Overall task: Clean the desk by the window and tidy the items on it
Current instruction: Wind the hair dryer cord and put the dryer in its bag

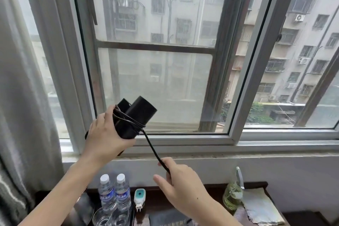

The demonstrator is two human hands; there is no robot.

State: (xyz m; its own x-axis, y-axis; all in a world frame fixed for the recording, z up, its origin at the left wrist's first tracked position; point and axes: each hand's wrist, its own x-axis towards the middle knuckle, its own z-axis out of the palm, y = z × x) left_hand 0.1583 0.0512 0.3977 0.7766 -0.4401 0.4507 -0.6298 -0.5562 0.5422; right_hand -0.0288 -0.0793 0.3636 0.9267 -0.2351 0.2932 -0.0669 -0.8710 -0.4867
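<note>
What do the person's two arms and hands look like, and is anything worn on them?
Both forearms are bare as far as the picture shows: no sleeves, watch or bracelets. The left hand and right hand wear no gloves and no visible rings. Fingernails look short and unpainted.

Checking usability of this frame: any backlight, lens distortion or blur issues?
Head view: daylit window backlights the scene, so the black hair dryer reads as a near silhouette; wide-angle lens bows the window frames; left hand and right hand are sharp; lower desk is dim.
</note>
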